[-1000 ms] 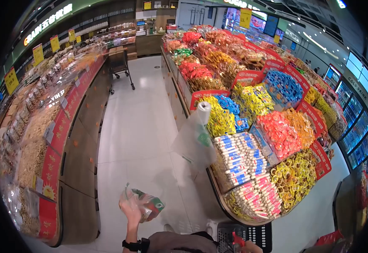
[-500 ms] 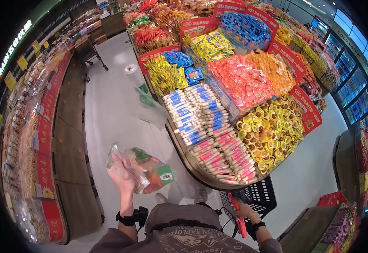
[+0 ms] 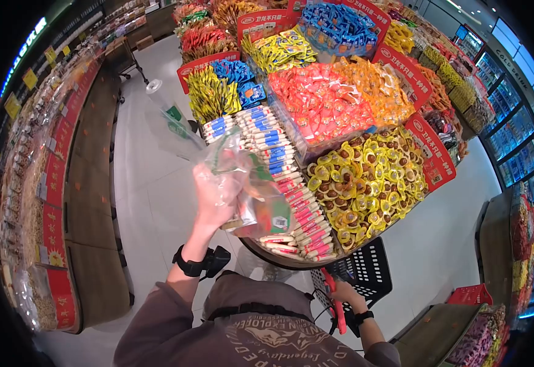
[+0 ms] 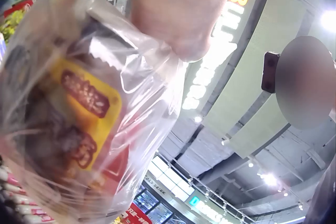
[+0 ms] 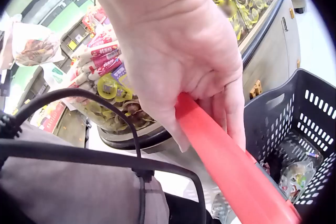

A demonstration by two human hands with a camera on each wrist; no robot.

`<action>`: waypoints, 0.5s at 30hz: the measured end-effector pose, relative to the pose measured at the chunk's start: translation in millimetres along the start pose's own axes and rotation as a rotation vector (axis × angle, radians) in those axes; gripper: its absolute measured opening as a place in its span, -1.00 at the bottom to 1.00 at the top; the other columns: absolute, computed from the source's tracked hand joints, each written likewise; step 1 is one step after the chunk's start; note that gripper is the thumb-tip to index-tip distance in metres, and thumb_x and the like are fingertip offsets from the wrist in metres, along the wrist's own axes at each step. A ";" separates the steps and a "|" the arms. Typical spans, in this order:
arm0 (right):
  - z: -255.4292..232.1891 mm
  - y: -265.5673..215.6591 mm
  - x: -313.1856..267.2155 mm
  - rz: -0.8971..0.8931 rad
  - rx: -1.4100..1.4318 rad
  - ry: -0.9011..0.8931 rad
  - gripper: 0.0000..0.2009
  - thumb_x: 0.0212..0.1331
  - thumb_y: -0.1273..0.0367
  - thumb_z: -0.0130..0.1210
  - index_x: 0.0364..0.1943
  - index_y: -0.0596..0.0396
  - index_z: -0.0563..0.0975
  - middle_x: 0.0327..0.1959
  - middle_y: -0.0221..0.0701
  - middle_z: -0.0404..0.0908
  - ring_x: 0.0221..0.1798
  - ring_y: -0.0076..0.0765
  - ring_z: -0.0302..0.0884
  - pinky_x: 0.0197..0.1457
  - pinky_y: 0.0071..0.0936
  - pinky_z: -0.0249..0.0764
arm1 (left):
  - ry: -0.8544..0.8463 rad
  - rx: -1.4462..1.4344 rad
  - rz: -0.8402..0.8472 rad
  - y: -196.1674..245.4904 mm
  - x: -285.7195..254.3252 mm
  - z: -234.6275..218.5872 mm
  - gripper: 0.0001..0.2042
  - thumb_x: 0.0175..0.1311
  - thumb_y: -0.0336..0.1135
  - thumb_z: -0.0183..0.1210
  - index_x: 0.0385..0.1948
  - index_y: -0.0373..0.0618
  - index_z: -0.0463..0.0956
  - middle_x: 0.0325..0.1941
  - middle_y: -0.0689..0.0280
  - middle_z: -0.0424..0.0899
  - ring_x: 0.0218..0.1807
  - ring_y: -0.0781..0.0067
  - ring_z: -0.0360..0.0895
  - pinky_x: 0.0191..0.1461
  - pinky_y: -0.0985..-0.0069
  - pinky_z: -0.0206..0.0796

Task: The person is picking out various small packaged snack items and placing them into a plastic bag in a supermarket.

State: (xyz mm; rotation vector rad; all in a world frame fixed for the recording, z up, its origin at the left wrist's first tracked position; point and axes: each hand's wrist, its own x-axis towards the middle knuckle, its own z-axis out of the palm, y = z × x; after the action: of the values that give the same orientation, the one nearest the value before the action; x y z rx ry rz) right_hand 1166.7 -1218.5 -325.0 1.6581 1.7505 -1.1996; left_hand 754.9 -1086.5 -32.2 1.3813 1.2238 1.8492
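Within the grip of the left hand [image 3: 218,192], a clear bag [image 3: 265,211] hung above wrapped sticks [image 3: 306,214], its contents blurred by folds. The right hand [image 3: 349,295] gripped a red handle [image 3: 339,311]; beside it, a black basket [image 3: 378,269] held half-hidden items [image 5: 297,178].

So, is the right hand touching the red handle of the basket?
Touching. The right wrist view shows the right hand gripping the red handle, with thumb and fingers on either side.

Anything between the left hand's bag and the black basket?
Yes: the snack display's rounded corner lies between bag and black basket. The right hand grips the red handle at the basket's near side.
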 end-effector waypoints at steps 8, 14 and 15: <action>-12.2 27.8 6.5 0.043 0.014 0.046 -0.34 -0.06 0.12 0.37 0.12 0.19 0.46 -0.02 0.09 0.61 0.06 0.18 0.57 0.14 -0.11 0.49 | -0.125 -0.030 0.188 -15.5 26.8 78.4 -0.81 0.42 -0.28 0.04 -0.33 -0.21 0.39 -0.46 0.38 0.45 -0.40 0.60 0.37 -0.29 0.55 0.25; -34.2 19.5 -6.8 0.022 0.225 -0.016 -0.41 -0.07 0.10 0.37 0.02 0.19 0.54 -0.09 0.10 0.63 0.04 0.12 0.60 0.11 -0.11 0.50 | -0.578 0.603 0.448 -112.0 36.6 97.0 -0.61 0.37 -0.22 -0.01 0.04 -0.37 0.47 0.01 -0.08 0.58 0.02 0.01 0.55 0.14 0.18 0.35; -33.4 18.5 -9.1 -0.012 0.148 0.045 -0.61 0.00 0.15 0.31 -0.22 0.20 0.62 -0.30 -0.10 0.68 -0.15 -0.07 0.68 0.02 -0.22 0.56 | -0.653 0.618 0.390 -111.8 32.5 92.5 -0.56 0.34 -0.18 0.01 0.11 -0.35 0.46 0.13 -0.12 0.51 0.17 -0.17 0.43 0.31 0.12 0.22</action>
State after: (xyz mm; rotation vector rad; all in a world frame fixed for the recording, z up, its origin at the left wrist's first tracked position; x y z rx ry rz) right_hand 1194.0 -1198.1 -305.5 1.7733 1.7382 -1.3352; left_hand 818.5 -976.6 -109.7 2.4541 1.2586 1.0609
